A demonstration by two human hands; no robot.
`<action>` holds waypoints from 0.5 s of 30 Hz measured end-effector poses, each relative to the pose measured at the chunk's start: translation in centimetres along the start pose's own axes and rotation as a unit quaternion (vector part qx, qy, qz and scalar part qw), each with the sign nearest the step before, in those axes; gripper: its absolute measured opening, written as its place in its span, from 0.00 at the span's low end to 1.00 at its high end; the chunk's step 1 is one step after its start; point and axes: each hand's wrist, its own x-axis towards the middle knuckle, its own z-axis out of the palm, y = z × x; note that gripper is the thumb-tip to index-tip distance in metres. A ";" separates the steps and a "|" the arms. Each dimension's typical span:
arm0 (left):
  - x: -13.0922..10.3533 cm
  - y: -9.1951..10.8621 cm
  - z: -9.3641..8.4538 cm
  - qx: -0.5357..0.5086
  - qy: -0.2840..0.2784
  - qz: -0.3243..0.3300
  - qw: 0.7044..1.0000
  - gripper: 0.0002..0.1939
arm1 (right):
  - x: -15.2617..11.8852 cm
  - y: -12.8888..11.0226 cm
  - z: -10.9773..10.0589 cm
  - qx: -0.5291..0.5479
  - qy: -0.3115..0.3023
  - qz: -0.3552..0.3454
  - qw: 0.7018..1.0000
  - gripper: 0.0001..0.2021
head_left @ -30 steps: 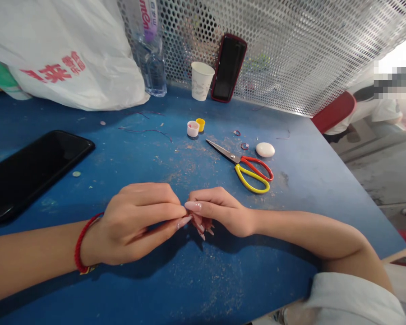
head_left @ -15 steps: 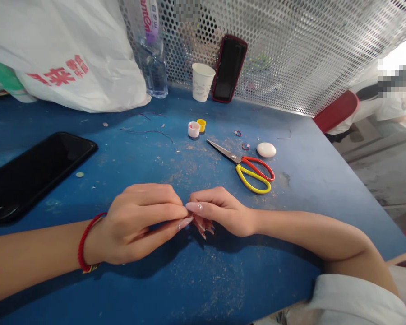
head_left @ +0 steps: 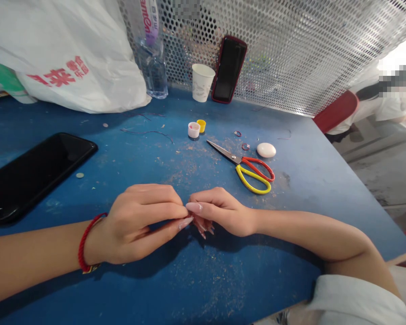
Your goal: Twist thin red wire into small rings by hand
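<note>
My left hand pinches with thumb and fingers together, a red braided bracelet round its wrist. Its fingertips meet those of my right hand, whose thumb presses on its curled index finger. Whatever small thing lies between the fingertips is hidden. Beyond my right hand lie scissors with one red and one yellow handle. Two small dark-red cord rings rest past the scissors, beside a smooth white oval object. A white cap with something small and pink in it stands against a yellow cap.
On the blue table, a black phone lies at the left. Along the perforated metal panel stand a white plastic bag, a water bottle, a paper cup and a red-cased phone. Loose thread lies behind my left hand.
Both hands hold nearly the same pose, fingertips still together. The things on the table have not moved.
</note>
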 end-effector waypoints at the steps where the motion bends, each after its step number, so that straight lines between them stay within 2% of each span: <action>1: 0.0 0.0 0.0 -0.003 0.002 -0.002 1.000 0.06 | 0.0 0.0 0.0 0.000 0.000 0.000 1.000 0.26; 15: 0.1 0.1 0.1 0.002 -0.002 -0.011 1.000 0.06 | 0.1 0.2 0.0 -0.016 0.002 -0.005 1.000 0.26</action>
